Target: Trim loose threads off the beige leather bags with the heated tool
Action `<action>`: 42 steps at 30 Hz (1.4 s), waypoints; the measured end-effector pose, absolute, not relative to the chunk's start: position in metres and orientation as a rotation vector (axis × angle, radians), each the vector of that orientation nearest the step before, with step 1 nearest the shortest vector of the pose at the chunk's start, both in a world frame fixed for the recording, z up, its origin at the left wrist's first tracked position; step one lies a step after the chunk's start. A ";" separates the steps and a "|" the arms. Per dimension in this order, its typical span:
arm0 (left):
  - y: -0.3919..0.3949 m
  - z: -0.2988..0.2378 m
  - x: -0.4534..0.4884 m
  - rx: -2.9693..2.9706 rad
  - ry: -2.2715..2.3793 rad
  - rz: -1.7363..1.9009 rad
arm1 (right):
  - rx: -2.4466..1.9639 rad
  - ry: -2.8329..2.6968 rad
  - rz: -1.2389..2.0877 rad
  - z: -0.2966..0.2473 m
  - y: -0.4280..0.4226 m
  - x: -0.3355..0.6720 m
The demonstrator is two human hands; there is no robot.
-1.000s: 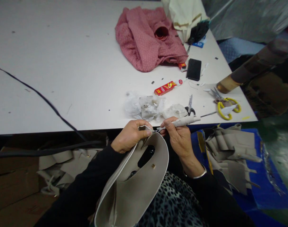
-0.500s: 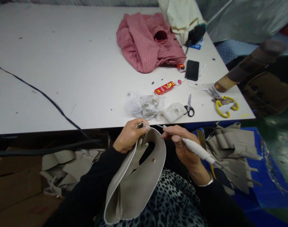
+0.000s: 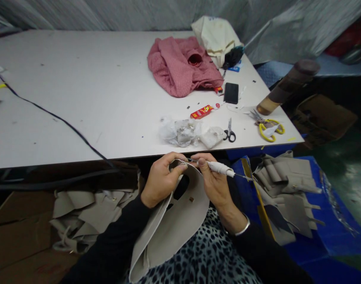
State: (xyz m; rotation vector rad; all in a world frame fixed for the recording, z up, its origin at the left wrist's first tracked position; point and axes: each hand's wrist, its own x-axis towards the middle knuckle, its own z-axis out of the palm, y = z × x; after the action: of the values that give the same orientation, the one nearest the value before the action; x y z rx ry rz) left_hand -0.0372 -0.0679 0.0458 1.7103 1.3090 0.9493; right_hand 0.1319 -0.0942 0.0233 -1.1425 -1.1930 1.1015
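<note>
My left hand [image 3: 160,180] pinches the upper edge of a beige leather-like piece [image 3: 183,223], folded into an open, bag-like shape over my lap. The piece has a dark oval opening and a small brown mark inside. My right hand [image 3: 215,184] is closed around a slim metal tool with a white-wrapped handle [image 3: 222,169]. Its thin tip points left and lies at the pinched edge, close to my left fingertips; whether it touches the edge I cannot tell. The tool's other thin end sticks out to the right.
On the white table [image 3: 79,71] are wax-like lumps in plastic [image 3: 183,132], black scissors [image 3: 230,132], yellow-handled scissors [image 3: 267,128], a red packet [image 3: 202,112], a bottle [image 3: 282,90] and pink cloth [image 3: 174,67]. Beige pieces fill a blue-lined box [image 3: 331,213] and a left carton [image 3: 23,232].
My right hand has moved left with the tool, bringing its tip to the pinched edge. My left hand keeps its pinch. The camera view has tilted up slightly.
</note>
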 end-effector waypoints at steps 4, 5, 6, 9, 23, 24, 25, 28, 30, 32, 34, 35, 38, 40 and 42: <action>-0.080 0.043 -0.038 1.723 1.373 1.090 | -1.114 -1.110 1.125 0.031 -0.106 0.122; -0.082 0.042 -0.039 1.723 1.380 1.106 | -1.105 -1.079 1.154 0.031 -0.108 0.120; -0.083 0.041 -0.040 1.730 1.381 1.112 | -1.095 -1.053 1.182 0.031 -0.109 0.118; -0.089 0.040 -0.042 1.760 1.382 1.111 | -1.076 -1.061 1.217 0.029 -0.112 0.113; -0.086 0.051 -0.057 1.466 1.040 0.963 | -1.222 -1.273 0.952 0.025 -0.114 0.114; -0.083 0.052 -0.059 1.417 0.978 0.946 | -1.215 -1.288 0.925 0.025 -0.115 0.114; -0.081 0.052 -0.061 1.364 0.918 0.935 | -1.210 -1.308 0.896 0.026 -0.116 0.115; -0.078 0.050 -0.064 1.226 0.792 0.955 | -1.212 -1.371 0.795 0.026 -0.117 0.116; -0.078 0.047 -0.064 1.165 0.756 0.983 | -1.225 -1.388 0.742 0.025 -0.118 0.118; -0.079 0.045 -0.062 1.122 0.758 0.998 | -1.237 -1.401 0.718 0.024 -0.120 0.119; -0.080 0.044 -0.061 1.100 0.766 1.002 | -1.245 -1.416 0.702 0.024 -0.121 0.121; -0.080 0.043 -0.060 1.096 0.763 1.006 | -1.247 -1.425 0.690 0.023 -0.121 0.121; -0.081 0.042 -0.060 1.104 0.734 1.004 | -1.233 -1.461 0.642 0.023 -0.122 0.122; -0.081 0.042 -0.061 1.130 0.737 0.986 | -1.224 -1.483 0.616 0.023 -0.121 0.122; -0.081 0.044 -0.063 1.203 0.775 0.956 | -1.227 -1.493 0.596 0.024 -0.120 0.122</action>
State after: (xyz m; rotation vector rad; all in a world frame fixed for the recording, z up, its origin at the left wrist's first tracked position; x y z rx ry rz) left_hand -0.0627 -0.0810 0.0442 1.2035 0.7745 0.9564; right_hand 0.1222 -0.1199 0.0238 -1.2269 -1.4927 0.5960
